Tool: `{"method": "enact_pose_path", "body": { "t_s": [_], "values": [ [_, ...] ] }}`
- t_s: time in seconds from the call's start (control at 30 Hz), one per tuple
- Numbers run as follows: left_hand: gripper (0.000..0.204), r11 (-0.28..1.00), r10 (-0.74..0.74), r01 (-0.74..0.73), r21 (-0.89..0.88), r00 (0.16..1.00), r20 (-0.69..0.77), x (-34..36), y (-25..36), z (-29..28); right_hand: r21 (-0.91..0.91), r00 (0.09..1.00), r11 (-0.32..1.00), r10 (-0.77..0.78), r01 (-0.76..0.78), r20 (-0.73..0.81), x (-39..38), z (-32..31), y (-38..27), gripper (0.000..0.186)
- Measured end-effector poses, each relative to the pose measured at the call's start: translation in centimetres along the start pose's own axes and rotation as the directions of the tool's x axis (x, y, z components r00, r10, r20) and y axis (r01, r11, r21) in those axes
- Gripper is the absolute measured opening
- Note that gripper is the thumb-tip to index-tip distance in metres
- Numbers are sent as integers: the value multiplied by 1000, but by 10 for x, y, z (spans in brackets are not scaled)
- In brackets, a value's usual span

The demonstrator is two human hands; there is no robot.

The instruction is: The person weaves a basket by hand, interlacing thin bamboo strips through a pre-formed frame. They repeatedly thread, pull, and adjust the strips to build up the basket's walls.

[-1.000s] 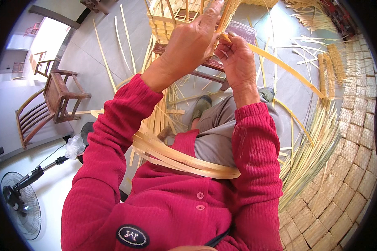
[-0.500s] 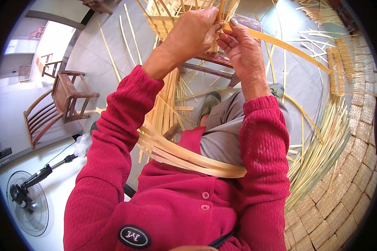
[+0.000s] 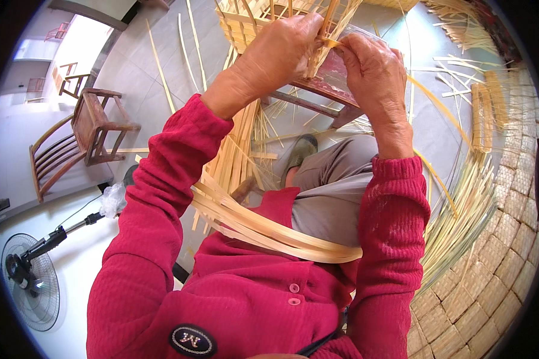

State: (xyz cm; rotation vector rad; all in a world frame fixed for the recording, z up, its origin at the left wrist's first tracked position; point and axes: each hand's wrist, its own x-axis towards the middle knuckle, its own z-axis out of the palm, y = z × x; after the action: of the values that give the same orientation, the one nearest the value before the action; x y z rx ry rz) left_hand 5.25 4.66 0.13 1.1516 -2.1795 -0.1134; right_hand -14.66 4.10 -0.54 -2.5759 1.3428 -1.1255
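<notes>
At the top of the view, a partly woven basket (image 3: 236,31) of pale flat strips with upright stakes rests on a dark red wooden stool (image 3: 336,82). My left hand (image 3: 284,51) is closed at its near corner, gripping the weave beside the stakes; its fingertips are partly hidden. Just to the right, my right hand (image 3: 374,72) pinches a long flat bamboo strip (image 3: 442,109) close to that corner. One end of the strip passes between the hands at the stakes. The rest trails behind my right hand in a curve toward the floor.
A bundle of pale strips (image 3: 269,230) lies across my lap, with more long strips (image 3: 236,155) below the stool. On the right are a heap of thin splints (image 3: 461,209) and stacked woven blocks (image 3: 491,263). A wooden chair (image 3: 90,128) and a fan (image 3: 30,278) stand left.
My right hand has turned palm-down and moved right, now pinching the strip near the basket corner. The strip's tail has swung lower. The left hand keeps its hold as the view shifts slightly.
</notes>
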Motion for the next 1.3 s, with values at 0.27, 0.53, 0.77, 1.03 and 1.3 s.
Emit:
{"method": "enact_pose_path", "body": {
  "t_s": [0.27, 0.53, 0.77, 1.03, 1.3],
  "values": [
    [12, 992, 91, -84, -95, 993, 71, -9, -13, -21, 174, 997, 985, -34, 22, 64, 8, 4, 5, 14],
    [13, 989, 79, -65, -131, 991, 106, -20, -20, -38, 189, 987, 978, -109, 85, 116, 15, 13, -4, 17],
    [22, 994, 13, -7, -110, 999, 49, -23, -18, -32, 197, 988, 972, -142, 126, 68, 17, 16, -9, 19],
    [14, 973, 68, -41, -228, 991, 113, -20, -23, -37, 219, 977, 967, -164, 132, 138, 23, 14, -7, 18],
    [9, 987, 78, -65, -144, 993, 86, -10, -16, -39, 229, 985, 965, -151, 128, 84, 24, 14, -5, 24]
  ]
}}
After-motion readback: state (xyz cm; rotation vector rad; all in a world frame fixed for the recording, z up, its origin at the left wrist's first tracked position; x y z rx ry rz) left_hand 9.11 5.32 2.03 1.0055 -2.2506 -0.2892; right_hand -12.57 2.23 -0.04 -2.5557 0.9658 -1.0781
